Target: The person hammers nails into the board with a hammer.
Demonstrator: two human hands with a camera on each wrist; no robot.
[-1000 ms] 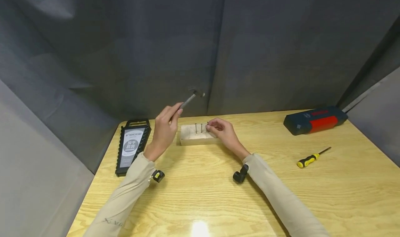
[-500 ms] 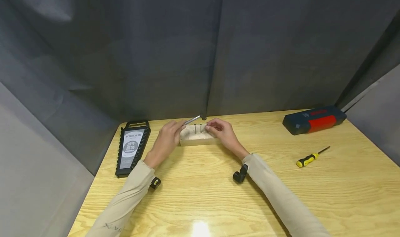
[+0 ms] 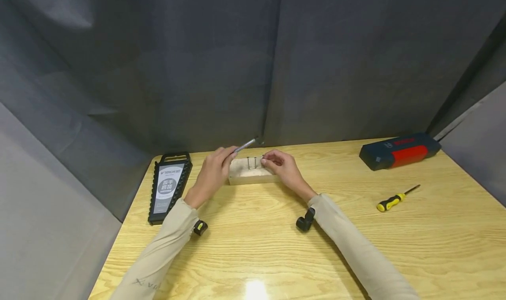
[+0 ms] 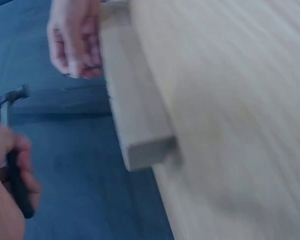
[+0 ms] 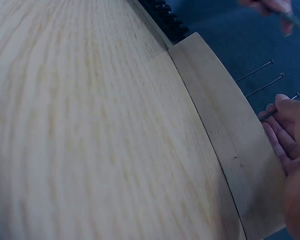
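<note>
My left hand (image 3: 215, 168) grips a hammer (image 4: 19, 185) by its dark handle; the metal shaft and head rise over the wooden block (image 3: 253, 172). In the left wrist view the hammer head (image 4: 16, 95) shows at the left edge. Two nails (image 5: 265, 85) stand upright in the block, apart from my fingers. With thumb and fingers, my right hand (image 3: 282, 166) pinches a third nail (image 5: 296, 96) beside them, its head showing above the fingertips. The right hand hides part of the block's right end.
A black wrench rack (image 3: 169, 188) with a white label lies at the left. On the right are a dark blue and red case (image 3: 399, 151) and a yellow-black screwdriver (image 3: 397, 198). A dark curtain (image 3: 336, 71) hangs behind the table's back edge.
The left hand swung the hammer down toward the pinched nail, and the hammer head is now slightly higher again. My right hand stays in place at the nail.
</note>
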